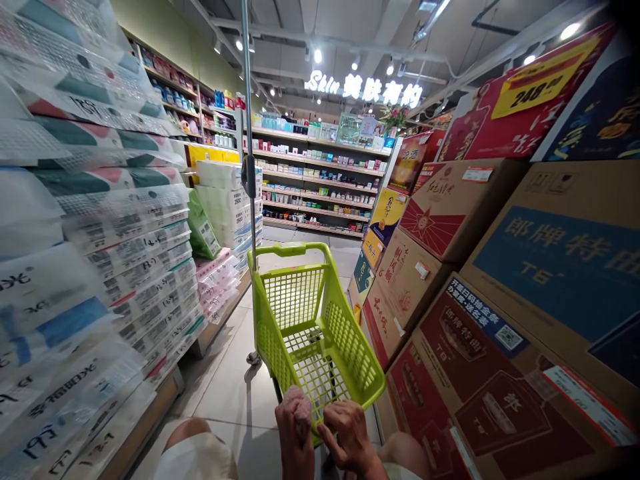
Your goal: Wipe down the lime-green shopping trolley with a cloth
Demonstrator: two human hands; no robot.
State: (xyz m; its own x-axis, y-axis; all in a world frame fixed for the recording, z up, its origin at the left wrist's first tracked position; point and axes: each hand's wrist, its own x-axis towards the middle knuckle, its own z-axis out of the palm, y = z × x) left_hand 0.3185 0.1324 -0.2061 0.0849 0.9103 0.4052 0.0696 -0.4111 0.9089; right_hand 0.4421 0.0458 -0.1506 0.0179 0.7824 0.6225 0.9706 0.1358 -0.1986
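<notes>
A lime-green plastic shopping cart [363, 343] with latticed walls stands in front of me, and nothing shows in its basket. At its near end, my left hand [294, 433] is closed around a small pinkish, rough-textured bundle [299, 402], perhaps cloth. Beside it, my right hand [349, 430] has its fingers curled over the cart's near rim, thumb stretched toward the left hand. A tall metal pole [247, 100] rises from the cart's far left corner.
Packs of tissue paper [155, 267] are piled high along the left. Stacked liquor cartons [425, 267] line the right, close to the cart. Tiled floor [220, 393] runs between them toward shelves of small products [320, 177] under a lit sign [365, 87].
</notes>
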